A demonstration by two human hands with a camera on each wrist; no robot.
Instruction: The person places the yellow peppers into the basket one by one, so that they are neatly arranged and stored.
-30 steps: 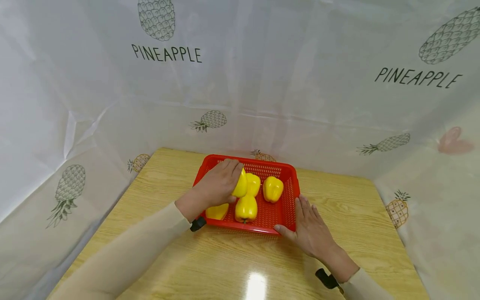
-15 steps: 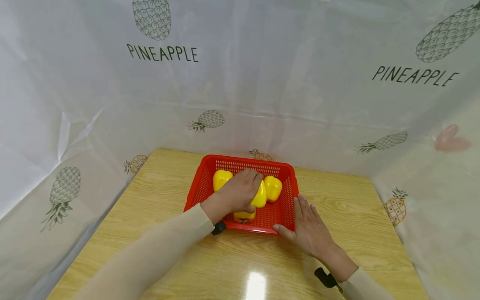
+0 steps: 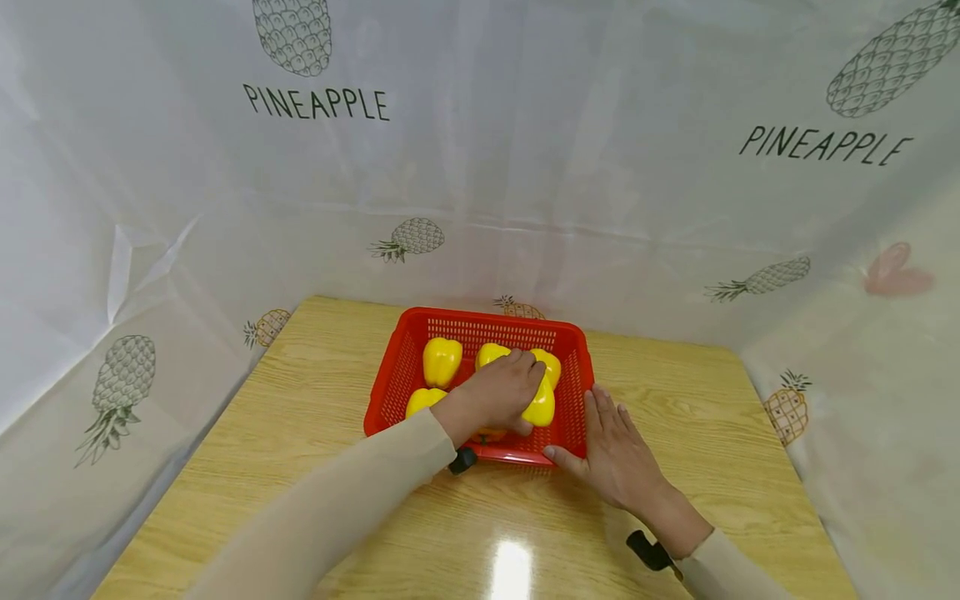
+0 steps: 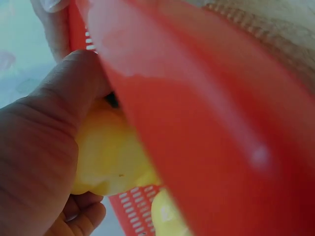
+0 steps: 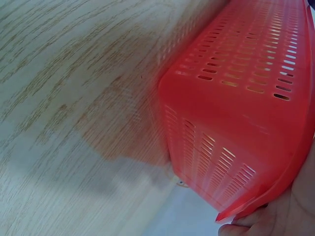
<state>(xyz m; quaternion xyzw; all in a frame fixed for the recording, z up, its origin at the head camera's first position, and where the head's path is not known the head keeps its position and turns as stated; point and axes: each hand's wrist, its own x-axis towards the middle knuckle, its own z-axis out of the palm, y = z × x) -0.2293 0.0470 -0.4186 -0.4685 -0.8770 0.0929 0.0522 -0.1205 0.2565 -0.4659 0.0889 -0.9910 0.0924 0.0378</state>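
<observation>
In the head view a red plastic basket (image 3: 491, 316) holds several yellow bell peppers. My left hand (image 3: 498, 392) reaches in over the front rim and grips one yellow bell pepper (image 3: 540, 406) at the right of the basket. Close up in the left wrist view, the thumb lies along this bell pepper (image 4: 106, 152), beside its dark stem. My right hand (image 3: 621, 454) rests at the front right corner, fingers straight along the right side and thumb on the front rim. In the right wrist view fingertips (image 5: 241, 226) touch the basket rim (image 5: 295, 182).
Other yellow peppers lie at the back left (image 3: 442, 362), front left and behind my left hand, partly covered. The basket stands on a wood-grain table (image 3: 675, 400). A white pineapple-print sheet (image 3: 525, 125) rises behind and at both sides.
My left hand has carried its bell pepper from the left side of the basket to the right, uncovering the peppers on the left. The right hand stays at the corner.
</observation>
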